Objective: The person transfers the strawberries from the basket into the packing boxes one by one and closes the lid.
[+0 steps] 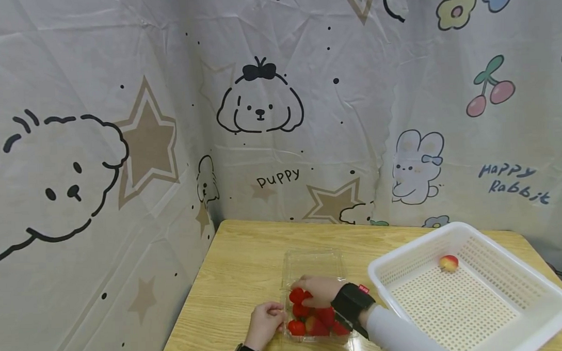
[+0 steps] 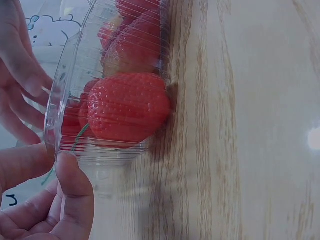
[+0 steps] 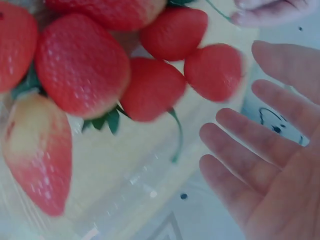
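On the table stands a clear plastic box (image 1: 286, 327) with its lid (image 1: 313, 262) folded back. Several red strawberries (image 3: 80, 65) (image 2: 127, 107) lie in it, with small round red fruits (image 3: 215, 72) on thin green stems beside them. My left hand (image 1: 264, 323) pinches the near-left rim of the box between thumb and forefinger, as the left wrist view shows up close. Over the back part of the box is my right hand (image 1: 318, 292), its fingers spread and fairly straight in the right wrist view (image 3: 280, 135), holding nothing.
A white perforated basket (image 1: 458, 314) stands on the right of the wooden table (image 1: 238, 270), holding one small red-and-yellow fruit (image 1: 449, 263). A printed cloth (image 1: 261, 155) hangs behind the table and along its left side.
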Available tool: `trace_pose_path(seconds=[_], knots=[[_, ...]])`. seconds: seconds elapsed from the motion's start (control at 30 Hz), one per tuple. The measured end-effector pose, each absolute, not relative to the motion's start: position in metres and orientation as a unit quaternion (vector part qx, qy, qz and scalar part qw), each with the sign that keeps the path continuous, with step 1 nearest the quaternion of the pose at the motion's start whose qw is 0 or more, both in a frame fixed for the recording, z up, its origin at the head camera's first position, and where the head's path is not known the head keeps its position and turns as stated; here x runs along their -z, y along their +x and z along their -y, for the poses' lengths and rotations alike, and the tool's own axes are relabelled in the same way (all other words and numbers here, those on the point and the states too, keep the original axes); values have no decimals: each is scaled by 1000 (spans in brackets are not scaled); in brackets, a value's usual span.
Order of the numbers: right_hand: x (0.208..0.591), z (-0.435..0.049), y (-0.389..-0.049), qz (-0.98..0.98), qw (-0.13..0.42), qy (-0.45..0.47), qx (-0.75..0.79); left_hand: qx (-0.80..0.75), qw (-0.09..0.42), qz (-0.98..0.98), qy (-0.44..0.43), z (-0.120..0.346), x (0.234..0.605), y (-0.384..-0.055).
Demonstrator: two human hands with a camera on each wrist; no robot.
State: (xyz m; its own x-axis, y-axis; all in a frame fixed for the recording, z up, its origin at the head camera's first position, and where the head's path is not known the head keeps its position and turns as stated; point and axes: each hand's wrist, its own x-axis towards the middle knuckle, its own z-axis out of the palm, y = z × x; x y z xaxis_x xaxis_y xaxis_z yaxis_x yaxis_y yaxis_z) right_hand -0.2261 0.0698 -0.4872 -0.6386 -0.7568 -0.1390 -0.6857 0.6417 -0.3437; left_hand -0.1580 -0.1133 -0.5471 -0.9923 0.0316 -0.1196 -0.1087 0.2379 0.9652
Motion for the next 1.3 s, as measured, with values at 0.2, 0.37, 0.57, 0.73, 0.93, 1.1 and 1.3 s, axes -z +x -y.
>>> trace_pose_path(seconds=[0.2,0.37,0.57,0.73,0.93,1.1,1.3], knots=[[462,-88,-229,-889,116,-407,176,-621,50,-782,-24,113,547,-157],[435,-111,-233,-885,14,-407,226,-622,47,-781,-28,112,547,-156],[408,-145,-249,-877,-187,-359,259,-623,45,-780,-26,112,547,-155],[398,-184,-263,-878,-295,-279,254,-623,46,-781,-25,112,546,-156],[417,-238,-275,-901,-300,-171,263,-623,47,-780,-24,113,548,-157],[441,-276,-276,-923,-271,-81,259,-627,48,-777,-20,113,547,-156],[472,-307,-274,-940,-214,4,265,-630,53,-774,-18,113,544,-156]])
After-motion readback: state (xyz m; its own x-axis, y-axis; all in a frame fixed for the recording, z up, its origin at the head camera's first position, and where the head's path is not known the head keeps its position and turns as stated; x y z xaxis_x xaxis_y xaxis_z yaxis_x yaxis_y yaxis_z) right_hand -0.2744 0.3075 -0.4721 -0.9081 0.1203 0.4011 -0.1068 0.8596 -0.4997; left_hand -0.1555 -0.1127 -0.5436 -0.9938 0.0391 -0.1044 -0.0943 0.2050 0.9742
